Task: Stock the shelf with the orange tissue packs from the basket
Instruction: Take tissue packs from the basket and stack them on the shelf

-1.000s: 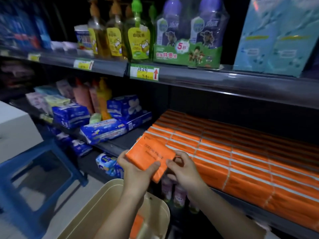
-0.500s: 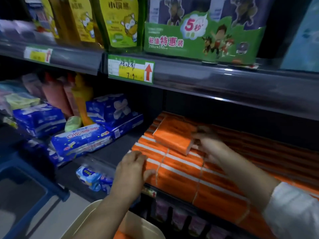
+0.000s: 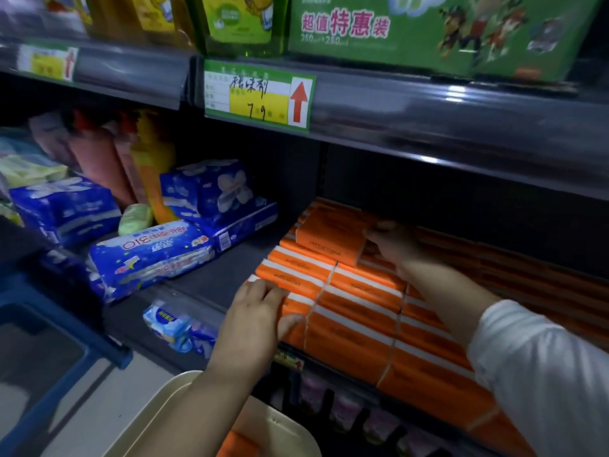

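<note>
Rows of orange tissue packs (image 3: 359, 311) fill the middle shelf (image 3: 211, 282) on the right. One loose orange tissue pack (image 3: 329, 235) lies on top of the back left rows, under the upper shelf. My right hand (image 3: 393, 247) grips its right end with curled fingers. My left hand (image 3: 260, 313) rests with straight fingers on the front left corner of the stocked rows. The beige basket (image 3: 178, 387) sits below my left forearm, and an orange pack (image 3: 237, 445) shows inside it.
Blue tissue and pad packs (image 3: 148, 255) and bottles (image 3: 145, 166) crowd the shelf's left part, with a bare strip beside the orange rows. The upper shelf edge with its price tag (image 3: 258, 95) hangs low above. A blue stool (image 3: 62, 367) stands at the lower left.
My right hand carried the orange pack from in front of the shelf to the top of the back rows. My left hand let go of it and settled on the front rows.
</note>
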A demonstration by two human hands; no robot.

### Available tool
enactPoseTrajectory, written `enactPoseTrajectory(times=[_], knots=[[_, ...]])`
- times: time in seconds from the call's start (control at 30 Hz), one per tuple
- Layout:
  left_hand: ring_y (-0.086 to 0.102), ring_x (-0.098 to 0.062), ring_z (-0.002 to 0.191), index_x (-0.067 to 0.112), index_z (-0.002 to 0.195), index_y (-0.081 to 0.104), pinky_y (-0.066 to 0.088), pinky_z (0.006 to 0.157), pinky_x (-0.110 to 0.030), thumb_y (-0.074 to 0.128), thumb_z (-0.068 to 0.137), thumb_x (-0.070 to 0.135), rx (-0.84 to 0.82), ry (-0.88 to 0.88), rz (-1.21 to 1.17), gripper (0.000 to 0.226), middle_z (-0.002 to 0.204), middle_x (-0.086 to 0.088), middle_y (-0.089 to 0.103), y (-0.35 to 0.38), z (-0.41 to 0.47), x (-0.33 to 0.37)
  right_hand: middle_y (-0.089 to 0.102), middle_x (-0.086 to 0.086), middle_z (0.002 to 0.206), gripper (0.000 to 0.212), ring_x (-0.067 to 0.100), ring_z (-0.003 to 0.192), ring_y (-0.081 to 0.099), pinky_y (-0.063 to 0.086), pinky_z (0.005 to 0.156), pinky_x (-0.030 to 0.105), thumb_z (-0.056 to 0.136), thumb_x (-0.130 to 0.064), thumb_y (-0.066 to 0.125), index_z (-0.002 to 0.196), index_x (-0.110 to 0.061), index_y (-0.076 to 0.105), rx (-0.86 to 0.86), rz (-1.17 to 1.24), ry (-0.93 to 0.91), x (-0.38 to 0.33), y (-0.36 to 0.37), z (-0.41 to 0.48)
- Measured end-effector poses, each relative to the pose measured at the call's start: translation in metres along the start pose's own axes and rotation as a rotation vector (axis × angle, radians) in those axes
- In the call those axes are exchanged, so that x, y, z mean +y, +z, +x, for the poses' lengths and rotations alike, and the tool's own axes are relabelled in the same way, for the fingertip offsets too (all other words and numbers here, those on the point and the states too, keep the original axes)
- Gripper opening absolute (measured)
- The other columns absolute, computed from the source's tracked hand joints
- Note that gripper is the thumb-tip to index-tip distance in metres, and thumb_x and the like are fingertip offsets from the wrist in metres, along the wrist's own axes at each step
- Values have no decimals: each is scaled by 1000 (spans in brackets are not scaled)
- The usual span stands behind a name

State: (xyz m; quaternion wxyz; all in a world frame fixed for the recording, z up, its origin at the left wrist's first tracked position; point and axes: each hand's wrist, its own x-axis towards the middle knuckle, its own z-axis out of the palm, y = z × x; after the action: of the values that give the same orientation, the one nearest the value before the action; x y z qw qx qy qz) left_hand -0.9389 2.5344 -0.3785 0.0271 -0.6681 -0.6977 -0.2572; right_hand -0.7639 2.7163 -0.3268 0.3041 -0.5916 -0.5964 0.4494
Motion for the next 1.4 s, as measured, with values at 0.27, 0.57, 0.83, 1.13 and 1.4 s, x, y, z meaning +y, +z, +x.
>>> enactPoseTrajectory(times=[0.27,0.57,0.83,1.13,1.4], knots=[[58,-30,98,13,108,65,50,85,-38,46,77,56,43,-29,52,57,108,-9,61,-32,-30,-7,60,2,104,33,17,95,57,46,81,28,89,-19,59,119,-5,60,125,-103,-244,-2,-11,-85],[52,-36,107,9,118,61,43,90,-42,64,82,43,-115,-363,100,49,114,-14,56,-63,-178,-63,56,2,80,28,-10,47,47,38,56,6,84,-7,65,112,-2,62,-312,-169,-347,52,91,-205],[46,-27,118,16,124,56,39,93,-37,57,87,45,-116,-550,29,47,123,-7,52,-65,-237,-115,59,-2,91,35,11,82,52,39,68,17,84,-18,66,117,-9,61,-519,-342,-276,102,183,-218],[56,-20,100,26,122,55,49,86,-40,49,88,52,-309,-678,-114,44,111,1,55,-30,-249,-173,62,11,119,36,24,109,58,38,79,22,85,-18,63,118,-4,58,-719,-624,-166,204,275,-187],[52,-8,95,30,124,54,42,79,-25,47,83,58,-268,-709,-91,51,110,8,53,-14,-237,-210,63,14,117,50,28,112,57,40,88,27,81,-28,69,122,-5,54,-819,-656,-131,277,369,-179]])
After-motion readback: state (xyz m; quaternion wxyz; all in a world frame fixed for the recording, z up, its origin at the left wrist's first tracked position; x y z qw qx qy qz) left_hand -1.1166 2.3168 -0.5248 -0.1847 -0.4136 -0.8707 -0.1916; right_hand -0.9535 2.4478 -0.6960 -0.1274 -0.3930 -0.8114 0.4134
